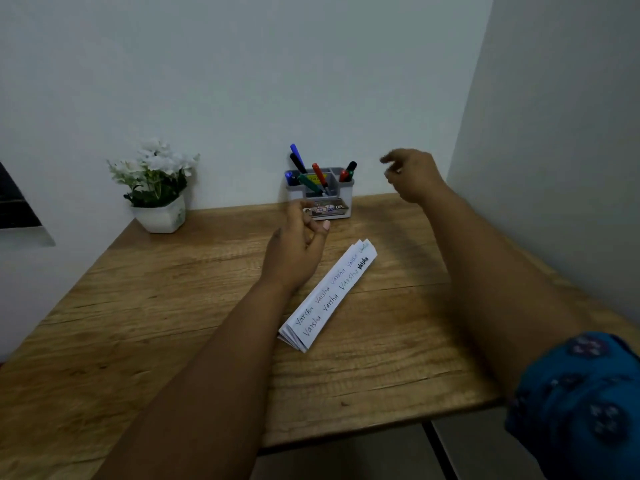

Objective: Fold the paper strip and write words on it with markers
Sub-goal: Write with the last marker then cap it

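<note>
Paper strip point(329, 294) folded on table point(138, 323), both hands raised, empty, loosely curled.

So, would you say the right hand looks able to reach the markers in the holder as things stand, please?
Probably yes: the right hand is empty and raised just beside the grey marker holder, with nothing between them, and the markers stick up above its rim.

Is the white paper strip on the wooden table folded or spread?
Folded: the white paper strip shows stacked layers at its near end.
</note>
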